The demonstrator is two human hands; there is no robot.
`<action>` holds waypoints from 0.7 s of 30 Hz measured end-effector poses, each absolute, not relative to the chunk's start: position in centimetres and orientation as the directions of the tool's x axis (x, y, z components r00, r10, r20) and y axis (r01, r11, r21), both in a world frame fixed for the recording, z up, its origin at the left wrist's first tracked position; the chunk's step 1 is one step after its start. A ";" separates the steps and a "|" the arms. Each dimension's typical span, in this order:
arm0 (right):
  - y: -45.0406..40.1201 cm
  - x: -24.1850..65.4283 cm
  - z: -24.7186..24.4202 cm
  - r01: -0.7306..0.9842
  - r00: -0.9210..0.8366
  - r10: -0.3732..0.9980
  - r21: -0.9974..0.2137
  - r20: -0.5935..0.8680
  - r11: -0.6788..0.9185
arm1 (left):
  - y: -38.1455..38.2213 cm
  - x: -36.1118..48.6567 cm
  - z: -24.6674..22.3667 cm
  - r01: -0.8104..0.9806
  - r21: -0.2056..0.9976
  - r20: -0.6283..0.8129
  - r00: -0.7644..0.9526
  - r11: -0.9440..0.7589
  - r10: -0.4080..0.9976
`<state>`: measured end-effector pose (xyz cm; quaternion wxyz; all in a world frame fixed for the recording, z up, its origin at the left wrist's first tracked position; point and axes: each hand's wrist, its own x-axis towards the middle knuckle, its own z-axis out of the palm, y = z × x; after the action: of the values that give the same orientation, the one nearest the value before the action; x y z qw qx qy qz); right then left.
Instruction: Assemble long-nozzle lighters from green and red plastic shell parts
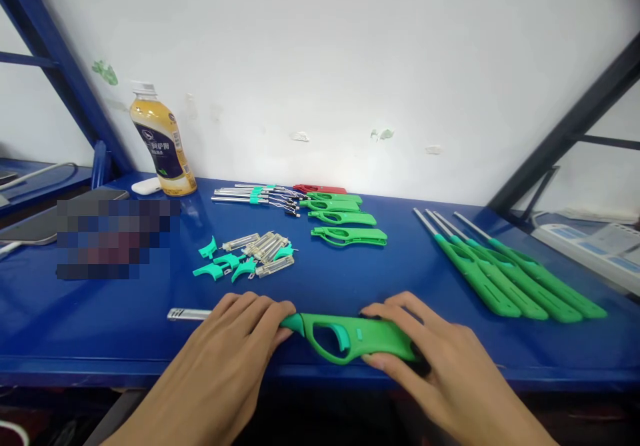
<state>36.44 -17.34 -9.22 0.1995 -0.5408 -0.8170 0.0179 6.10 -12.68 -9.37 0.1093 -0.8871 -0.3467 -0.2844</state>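
A green long-necked lighter (367, 337) with a teal trigger lies crosswise near the front edge of the blue table, its metal tube pointing left. My left hand (240, 343) is closed around the tube and the teal collar where tube meets body. The rear of the green body is gripped by my right hand (430, 346), thumb below and fingers above. Beyond my left hand lie several teal triggers (209, 271) and clear fluid tubes (267, 246) in a loose pile. Green handle shells (349, 235) and metal tubes with wires (240, 195) are laid out behind them.
Several lighters (500, 266) with tubes fitted lie side by side at the right. A red shell (320, 189) sits at the back. On the left stand a yellow drink bottle (163, 143) and a phone-like dark slab (65, 216), near a blurred patch. A white wall rises behind the table (425, 266).
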 end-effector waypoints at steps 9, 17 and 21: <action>-16.9 35.9 -8.8 0.838 -0.374 0.852 -0.260 0.367 0.480 | -12.3 5.6 -8.8 0.629 -0.084 0.598 0.652 -0.773 0.466; -17.2 36.2 -8.2 0.816 -0.413 0.788 -0.200 0.456 0.543 | -12.3 6.4 -8.5 0.608 -0.101 0.680 0.619 -0.787 0.392; -17.4 35.9 -8.7 0.804 -0.436 0.766 -0.177 0.471 0.567 | -12.2 6.6 -8.4 0.581 -0.116 0.716 0.612 -0.806 0.337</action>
<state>35.87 -17.36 -8.65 0.2583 -0.4638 -0.8466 -0.0368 6.61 -12.15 -8.45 0.1711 -0.8812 -0.2604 -0.3556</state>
